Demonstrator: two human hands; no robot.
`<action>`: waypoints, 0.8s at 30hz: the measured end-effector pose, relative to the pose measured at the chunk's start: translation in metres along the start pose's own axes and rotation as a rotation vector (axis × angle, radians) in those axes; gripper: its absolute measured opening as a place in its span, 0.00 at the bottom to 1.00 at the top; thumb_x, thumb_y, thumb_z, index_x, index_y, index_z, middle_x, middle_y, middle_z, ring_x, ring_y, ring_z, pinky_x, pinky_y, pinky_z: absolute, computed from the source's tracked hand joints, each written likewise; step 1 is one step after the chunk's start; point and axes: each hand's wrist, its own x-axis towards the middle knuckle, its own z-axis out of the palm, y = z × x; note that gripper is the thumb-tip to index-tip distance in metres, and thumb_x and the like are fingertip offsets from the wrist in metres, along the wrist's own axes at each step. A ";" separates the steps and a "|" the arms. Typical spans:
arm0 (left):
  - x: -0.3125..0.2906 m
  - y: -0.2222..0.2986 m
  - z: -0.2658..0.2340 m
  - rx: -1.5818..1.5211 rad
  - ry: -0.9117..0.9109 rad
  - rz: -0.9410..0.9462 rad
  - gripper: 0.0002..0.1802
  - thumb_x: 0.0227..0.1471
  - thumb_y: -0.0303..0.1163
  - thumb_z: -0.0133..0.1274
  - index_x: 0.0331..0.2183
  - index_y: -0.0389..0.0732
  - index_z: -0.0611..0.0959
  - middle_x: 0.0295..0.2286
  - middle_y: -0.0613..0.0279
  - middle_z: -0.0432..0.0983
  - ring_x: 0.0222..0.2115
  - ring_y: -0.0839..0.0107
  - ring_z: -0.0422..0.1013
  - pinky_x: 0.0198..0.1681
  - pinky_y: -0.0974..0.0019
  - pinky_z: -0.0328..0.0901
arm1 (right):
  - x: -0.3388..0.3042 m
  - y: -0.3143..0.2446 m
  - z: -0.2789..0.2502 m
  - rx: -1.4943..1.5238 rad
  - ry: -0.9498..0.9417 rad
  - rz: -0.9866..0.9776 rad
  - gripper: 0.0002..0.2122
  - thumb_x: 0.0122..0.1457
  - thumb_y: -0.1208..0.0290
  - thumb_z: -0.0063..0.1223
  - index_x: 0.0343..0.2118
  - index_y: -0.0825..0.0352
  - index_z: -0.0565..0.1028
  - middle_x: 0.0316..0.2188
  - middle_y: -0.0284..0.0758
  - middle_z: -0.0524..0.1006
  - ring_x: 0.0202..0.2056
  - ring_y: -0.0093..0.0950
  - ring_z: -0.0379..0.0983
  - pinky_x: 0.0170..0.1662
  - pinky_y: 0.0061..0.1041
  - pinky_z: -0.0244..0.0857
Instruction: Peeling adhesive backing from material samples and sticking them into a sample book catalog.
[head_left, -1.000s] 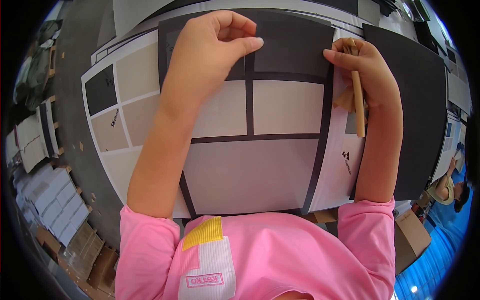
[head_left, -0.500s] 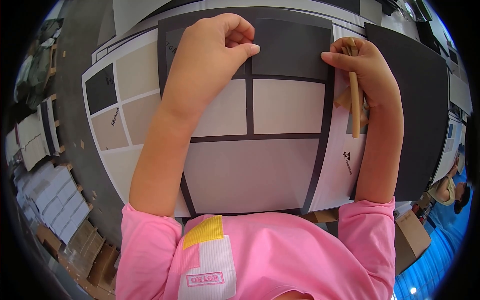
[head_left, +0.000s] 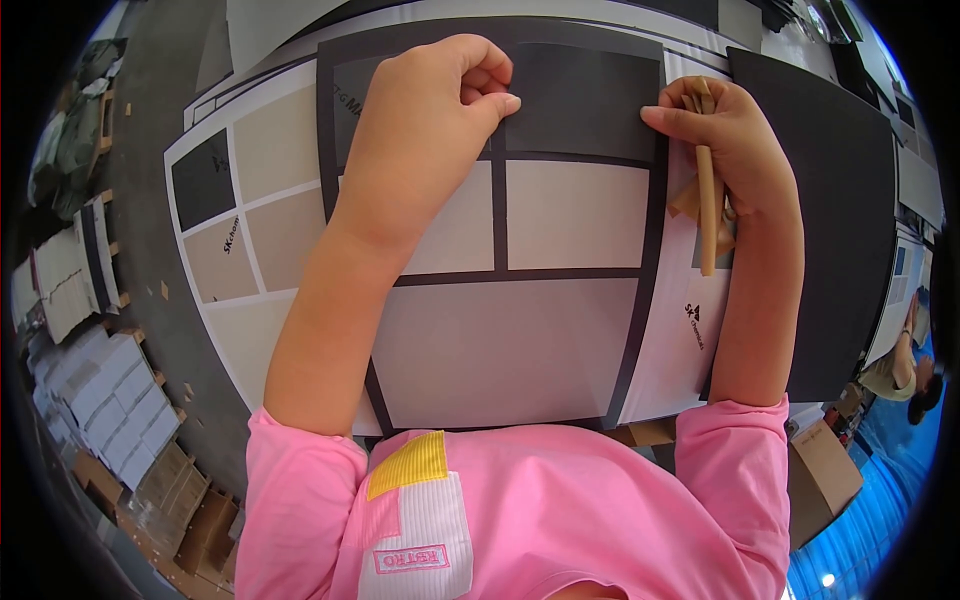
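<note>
A black-framed sample board (head_left: pixel 500 215) lies in front of me, with several pale and dark rectangles set in it. My left hand (head_left: pixel 440 110) reaches over the far part of the board. Its thumb and index finger pinch the left edge of a dark grey rectangular sample sheet (head_left: pixel 585 100). At the sheet's right edge, the thumb and index finger of my right hand (head_left: pixel 725 125) are closed on it. Curled tan strips of paper (head_left: pixel 708 215) stick out from that same palm and hang below it. The curled fingers hide part of the strips.
Left of the board, partly beneath it, lies a white sheet with colour swatches (head_left: pixel 275 150). A large black board (head_left: pixel 825 220) lies on the right. White stacks (head_left: pixel 120 395) stand on pallets at the far left. A cardboard box (head_left: pixel 825 480) and another person (head_left: pixel 900 370) are at right.
My left hand has shifted slightly to the right and nearer, and the sheet's far edge has come slightly nearer. The right hand has hardly moved. At far right, the other person has moved a little.
</note>
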 end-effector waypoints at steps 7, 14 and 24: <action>-0.001 -0.003 0.001 0.000 0.012 0.021 0.09 0.47 0.25 0.62 0.33 0.33 0.83 0.25 0.65 0.79 0.26 0.79 0.70 0.33 0.75 0.66 | -0.002 -0.005 0.004 -0.042 0.015 0.029 0.11 0.50 0.68 0.67 0.29 0.68 0.76 0.21 0.30 0.73 0.22 0.20 0.71 0.28 0.23 0.69; -0.001 -0.001 0.002 -0.010 0.013 0.011 0.08 0.48 0.24 0.62 0.33 0.34 0.83 0.25 0.68 0.77 0.26 0.80 0.69 0.32 0.76 0.65 | -0.004 -0.008 0.005 -0.037 0.048 0.078 0.12 0.49 0.68 0.68 0.30 0.68 0.76 0.23 0.30 0.74 0.24 0.20 0.71 0.32 0.24 0.69; -0.001 -0.001 0.003 0.010 0.013 0.005 0.07 0.48 0.24 0.62 0.33 0.35 0.82 0.25 0.69 0.76 0.26 0.81 0.69 0.33 0.77 0.66 | -0.009 -0.020 0.009 -0.088 0.079 0.152 0.12 0.48 0.68 0.69 0.30 0.67 0.77 0.23 0.32 0.76 0.25 0.22 0.72 0.33 0.26 0.70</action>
